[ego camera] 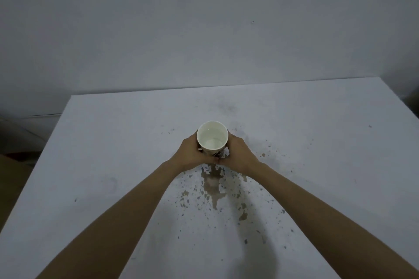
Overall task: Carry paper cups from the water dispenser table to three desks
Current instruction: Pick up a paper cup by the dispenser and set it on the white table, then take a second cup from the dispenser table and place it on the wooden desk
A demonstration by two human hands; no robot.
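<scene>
Against a bare wall, on a stained white desk point(317, 142): cup point(212, 137) of water, upright, mid-desk, clasped by left hand point(192, 154) and right hand point(240, 154), fingers curled round its sides. Best kept level, squeezed lightly, lowered straight, released only once settled.

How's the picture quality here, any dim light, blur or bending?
Head view: dim, flat grey light; a soft shadow falls on the table near the bottom edge; wide-angle bending curves the table's far edge; the paper cup, gripped by left hand and right hand, looks reasonably sharp.
</scene>
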